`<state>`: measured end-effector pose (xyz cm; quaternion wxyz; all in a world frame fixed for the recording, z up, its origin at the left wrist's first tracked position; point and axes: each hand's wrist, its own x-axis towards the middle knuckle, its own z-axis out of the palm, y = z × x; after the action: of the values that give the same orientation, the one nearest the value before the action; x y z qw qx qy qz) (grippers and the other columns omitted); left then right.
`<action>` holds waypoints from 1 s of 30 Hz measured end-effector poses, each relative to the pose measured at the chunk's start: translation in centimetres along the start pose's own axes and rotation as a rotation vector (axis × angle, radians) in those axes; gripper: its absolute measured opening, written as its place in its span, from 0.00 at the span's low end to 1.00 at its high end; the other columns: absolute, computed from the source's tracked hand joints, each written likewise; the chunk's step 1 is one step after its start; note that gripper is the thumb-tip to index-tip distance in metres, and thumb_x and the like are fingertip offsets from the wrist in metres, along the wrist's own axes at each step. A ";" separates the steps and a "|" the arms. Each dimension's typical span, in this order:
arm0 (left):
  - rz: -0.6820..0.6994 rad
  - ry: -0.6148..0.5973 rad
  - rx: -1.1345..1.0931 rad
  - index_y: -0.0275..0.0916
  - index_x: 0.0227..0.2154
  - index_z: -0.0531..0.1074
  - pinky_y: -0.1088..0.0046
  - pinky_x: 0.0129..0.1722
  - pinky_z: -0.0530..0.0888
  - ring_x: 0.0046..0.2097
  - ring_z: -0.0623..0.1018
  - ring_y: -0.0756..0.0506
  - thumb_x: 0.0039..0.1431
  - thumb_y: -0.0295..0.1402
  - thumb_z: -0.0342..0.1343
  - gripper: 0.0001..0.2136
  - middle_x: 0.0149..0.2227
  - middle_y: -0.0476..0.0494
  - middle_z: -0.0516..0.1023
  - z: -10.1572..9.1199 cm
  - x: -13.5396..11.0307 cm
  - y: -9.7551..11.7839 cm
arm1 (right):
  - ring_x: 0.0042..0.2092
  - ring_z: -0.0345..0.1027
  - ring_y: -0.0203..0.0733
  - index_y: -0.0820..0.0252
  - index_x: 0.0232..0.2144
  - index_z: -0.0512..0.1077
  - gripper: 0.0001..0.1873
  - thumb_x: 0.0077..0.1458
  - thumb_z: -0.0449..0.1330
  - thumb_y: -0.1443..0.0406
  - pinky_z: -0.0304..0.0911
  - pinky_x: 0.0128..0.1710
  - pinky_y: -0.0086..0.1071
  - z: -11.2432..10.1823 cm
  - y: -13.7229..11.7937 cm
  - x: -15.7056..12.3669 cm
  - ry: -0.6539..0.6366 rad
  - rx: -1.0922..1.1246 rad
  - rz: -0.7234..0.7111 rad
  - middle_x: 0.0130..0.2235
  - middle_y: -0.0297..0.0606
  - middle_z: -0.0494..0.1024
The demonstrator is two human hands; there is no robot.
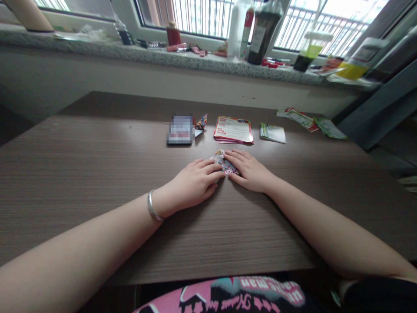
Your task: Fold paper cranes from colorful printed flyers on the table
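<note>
A small sheet of patterned paper (229, 168), grey-blue with pink and white flowers, lies on the brown wooden table (114, 174). It appears folded, though my fingers cover much of it. My left hand (193, 180), with a silver bangle at the wrist, rests over the paper's left side, fingers stretched out. From the right, my right hand (250, 170) lies flat on the other side of the sheet, its fingers spread. The paper's middle shows between the two hands.
Behind my hands are a blurred-out dark-edged device (180, 130), a folded patterned paper piece (201, 124), a stack of red-bordered printed sheets (233, 129) and a smaller stack (273, 133). Wrappers (301, 119) lie back right. Bottles (263, 32) stand along the granite windowsill (146, 56).
</note>
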<state>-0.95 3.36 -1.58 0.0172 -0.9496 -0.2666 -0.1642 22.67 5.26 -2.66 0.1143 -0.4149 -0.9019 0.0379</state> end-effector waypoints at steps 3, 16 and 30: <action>-0.005 0.024 -0.017 0.40 0.52 0.73 0.55 0.60 0.68 0.60 0.69 0.39 0.63 0.31 0.51 0.16 0.57 0.38 0.72 0.0 0.0 -0.5 | 0.64 0.57 0.53 0.65 0.63 0.58 0.33 0.60 0.54 0.55 0.54 0.63 0.50 0.1 0.2 -0.1 0.060 0.035 0.065 0.64 0.51 0.64; -0.074 0.033 -0.028 0.40 0.41 0.78 0.64 0.45 0.75 0.41 0.78 0.44 0.65 0.31 0.48 0.12 0.42 0.43 0.81 -0.7 0.0 -0.4 | 0.57 0.65 0.53 0.64 0.55 0.70 0.25 0.61 0.54 0.57 0.61 0.58 0.49 -0.2 -0.2 -0.3 0.125 -0.002 0.153 0.57 0.47 0.72; -0.588 -0.112 -0.123 0.35 0.62 0.60 0.51 0.64 0.58 0.66 0.59 0.34 0.58 0.48 0.52 0.33 0.65 0.34 0.61 0.2 0.5 -1.0 | 0.58 0.63 0.52 0.57 0.52 0.73 0.23 0.57 0.60 0.55 0.59 0.59 0.49 -0.2 0.5 -1.0 0.080 0.077 -0.050 0.58 0.44 0.72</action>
<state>-1.02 4.50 -1.71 -0.1032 -0.8387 -0.5199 -0.1253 23.72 4.78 -2.74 0.1669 -0.3888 -0.9045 0.0529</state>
